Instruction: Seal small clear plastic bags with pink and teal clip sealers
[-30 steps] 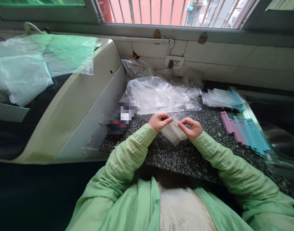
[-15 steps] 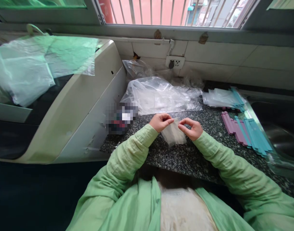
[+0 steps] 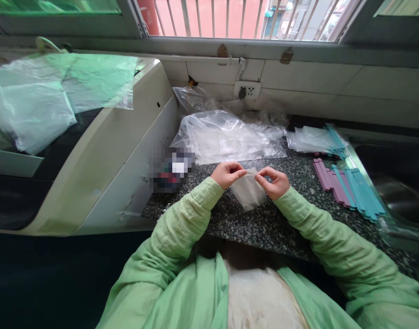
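A small clear plastic bag (image 3: 249,193) hangs between my two hands above the speckled granite counter (image 3: 250,224). My left hand (image 3: 227,173) pinches its top left edge between thumb and fingers. My right hand (image 3: 275,182) pinches the top right edge. The bag's lower part droops toward the counter. Both arms wear light green sleeves.
A heap of clear plastic bags (image 3: 226,136) lies behind my hands. Purple and blue strips (image 3: 348,188) lie at the right, beside a steel sink (image 3: 397,196). More bags with blue strips (image 3: 315,139) sit behind them. A cream appliance (image 3: 103,151) stands at the left.
My hands have stayed in place on the small bag; my right hand's fingers have closed a little tighter on its edge. The view has shifted slightly.
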Available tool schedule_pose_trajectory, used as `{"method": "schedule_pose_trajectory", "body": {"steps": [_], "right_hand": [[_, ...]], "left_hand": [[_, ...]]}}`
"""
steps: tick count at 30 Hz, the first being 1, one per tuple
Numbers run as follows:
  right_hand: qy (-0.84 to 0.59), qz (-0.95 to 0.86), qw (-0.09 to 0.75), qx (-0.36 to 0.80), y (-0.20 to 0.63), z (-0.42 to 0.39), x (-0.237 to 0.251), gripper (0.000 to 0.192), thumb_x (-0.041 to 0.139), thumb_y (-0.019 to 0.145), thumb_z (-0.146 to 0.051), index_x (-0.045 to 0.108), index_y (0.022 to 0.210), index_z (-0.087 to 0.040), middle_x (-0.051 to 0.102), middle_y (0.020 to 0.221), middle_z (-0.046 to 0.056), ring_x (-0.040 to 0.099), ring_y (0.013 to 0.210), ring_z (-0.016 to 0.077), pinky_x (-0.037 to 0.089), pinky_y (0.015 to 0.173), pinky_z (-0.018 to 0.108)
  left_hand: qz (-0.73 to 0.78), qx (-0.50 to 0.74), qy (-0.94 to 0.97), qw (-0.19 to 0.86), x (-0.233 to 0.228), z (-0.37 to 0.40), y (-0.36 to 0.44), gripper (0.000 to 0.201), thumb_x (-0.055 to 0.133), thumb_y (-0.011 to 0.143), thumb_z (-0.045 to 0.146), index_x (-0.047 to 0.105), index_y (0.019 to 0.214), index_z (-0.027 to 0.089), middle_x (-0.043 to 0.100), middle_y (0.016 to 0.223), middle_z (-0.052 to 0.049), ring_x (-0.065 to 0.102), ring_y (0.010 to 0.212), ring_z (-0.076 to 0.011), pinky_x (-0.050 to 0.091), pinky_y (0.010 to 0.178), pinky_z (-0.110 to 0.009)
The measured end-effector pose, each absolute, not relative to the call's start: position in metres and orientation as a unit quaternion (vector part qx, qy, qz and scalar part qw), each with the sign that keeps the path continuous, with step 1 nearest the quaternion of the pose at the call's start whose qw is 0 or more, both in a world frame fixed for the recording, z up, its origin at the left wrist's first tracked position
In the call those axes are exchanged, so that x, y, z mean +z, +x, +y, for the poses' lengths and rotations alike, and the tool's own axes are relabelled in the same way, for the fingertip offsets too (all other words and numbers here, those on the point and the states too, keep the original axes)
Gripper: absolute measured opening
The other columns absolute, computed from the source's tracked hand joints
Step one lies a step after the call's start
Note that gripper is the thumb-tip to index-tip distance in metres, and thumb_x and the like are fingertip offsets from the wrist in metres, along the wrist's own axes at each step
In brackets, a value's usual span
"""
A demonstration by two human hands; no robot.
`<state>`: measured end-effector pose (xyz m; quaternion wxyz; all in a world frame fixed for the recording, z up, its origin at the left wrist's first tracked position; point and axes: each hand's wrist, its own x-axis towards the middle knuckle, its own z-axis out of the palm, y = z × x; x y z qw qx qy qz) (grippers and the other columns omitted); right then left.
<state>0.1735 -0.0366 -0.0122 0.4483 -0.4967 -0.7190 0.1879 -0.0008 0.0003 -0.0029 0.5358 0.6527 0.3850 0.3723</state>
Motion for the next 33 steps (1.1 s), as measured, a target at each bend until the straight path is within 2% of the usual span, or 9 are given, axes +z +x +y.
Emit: {"method": "schedule_pose_trajectory", "body": {"steps": [4,13,19,25,33], "right_hand": [[-0.507,-0.706,0.461,0.181,0.1750,-0.0360,-0.0120,0.018,0.055,0.072,-0.030,0.055,0.059,-0.018,0.056,0.056,0.000,0.050,0.054,0.0110,0.043,0.055,0.025],[-0.499,-0.715,0.454,0.185,0.1768,-0.0355,-0.0124,0.019,0.055,0.072,-0.033,0.055,0.060,-0.019,0.056,0.057,0.000,0.052,0.055,0.0118,0.045,0.058,0.026],[-0.494,-0.708,0.456,0.216,0.1776,-0.0330,-0.0135,0.023,0.059,0.069,-0.041,0.059,0.074,-0.018,0.062,0.067,0.003,0.057,0.063,0.0141,0.048,0.062,0.028],[-0.484,-0.714,0.463,0.203,0.1741,-0.0356,-0.0110,0.018,0.057,0.072,-0.035,0.057,0.063,-0.018,0.058,0.060,0.002,0.054,0.058,0.0130,0.046,0.059,0.027],[-0.492,-0.707,0.473,0.183,0.1739,-0.0353,-0.0102,0.015,0.057,0.070,-0.028,0.057,0.060,-0.018,0.056,0.057,0.001,0.052,0.055,0.0119,0.044,0.057,0.027]], "left_hand": [[0.392,0.369,0.654,0.532,-0.0026,0.0000,-0.0011,0.034,0.064,0.058,0.043,0.054,0.058,0.011,0.039,0.045,0.006,0.031,0.045,-0.0040,0.025,0.044,-0.019],[0.383,0.389,0.657,0.520,-0.0028,0.0026,-0.0026,0.033,0.062,0.061,0.044,0.054,0.057,0.011,0.044,0.048,0.004,0.037,0.048,-0.0056,0.030,0.047,-0.020],[0.364,0.350,0.675,0.538,-0.0048,0.0005,-0.0009,0.034,0.062,0.060,0.044,0.053,0.057,0.011,0.040,0.047,0.005,0.032,0.046,-0.0046,0.025,0.044,-0.019],[0.353,0.332,0.685,0.544,-0.0054,-0.0003,-0.0005,0.036,0.062,0.060,0.046,0.053,0.058,0.011,0.041,0.048,0.004,0.033,0.047,-0.0048,0.026,0.044,-0.020],[0.365,0.350,0.678,0.534,-0.0058,0.0009,0.0002,0.038,0.063,0.059,0.047,0.054,0.058,0.011,0.040,0.047,0.004,0.032,0.047,-0.0045,0.025,0.044,-0.019]]}}
